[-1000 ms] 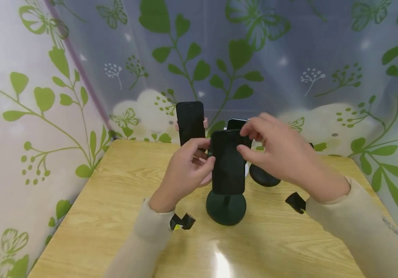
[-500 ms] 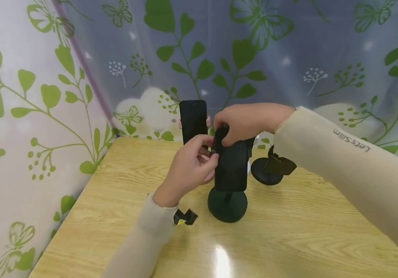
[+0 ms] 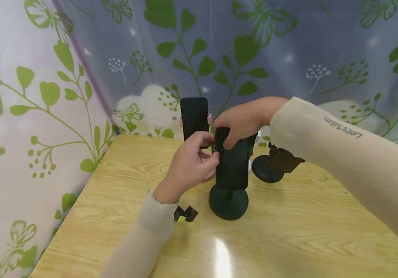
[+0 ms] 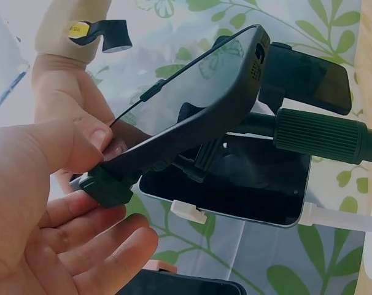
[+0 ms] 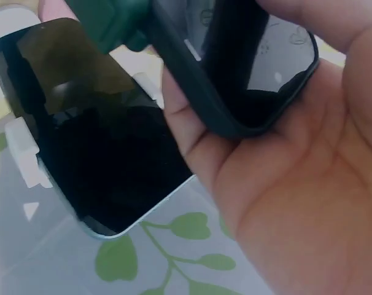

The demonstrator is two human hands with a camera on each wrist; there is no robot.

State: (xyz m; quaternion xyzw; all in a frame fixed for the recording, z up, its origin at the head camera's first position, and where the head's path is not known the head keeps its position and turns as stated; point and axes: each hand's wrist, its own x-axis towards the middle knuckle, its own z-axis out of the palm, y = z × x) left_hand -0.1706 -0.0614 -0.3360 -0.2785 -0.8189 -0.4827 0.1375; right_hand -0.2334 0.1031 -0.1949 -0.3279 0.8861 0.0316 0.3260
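A smartphone (image 3: 232, 170) with a dark screen sits tilted in a dark green phone stand (image 3: 228, 204) near the table's middle. My right hand (image 3: 245, 117) grips its top end, thumb across the screen and fingers behind. At the phone's left edge, my left hand (image 3: 192, 166) pinches the stand's green side clamp (image 4: 109, 187). The left wrist view has the thumb above that clamp and the index finger below. In the right wrist view, the phone's corner rests against the right palm, below the green clamp (image 5: 118, 24).
Behind stand a phone in a pink holder (image 3: 194, 117), a phone in a white holder (image 4: 235, 178) and a phone (image 4: 315, 80) on a black stand (image 3: 266, 175). A leaf-patterned curtain (image 3: 143, 38) hangs behind the wooden table (image 3: 115, 216).
My right hand has moved left from the phone's upper right corner and taken hold of its top end. The left hand stays at the clamp.
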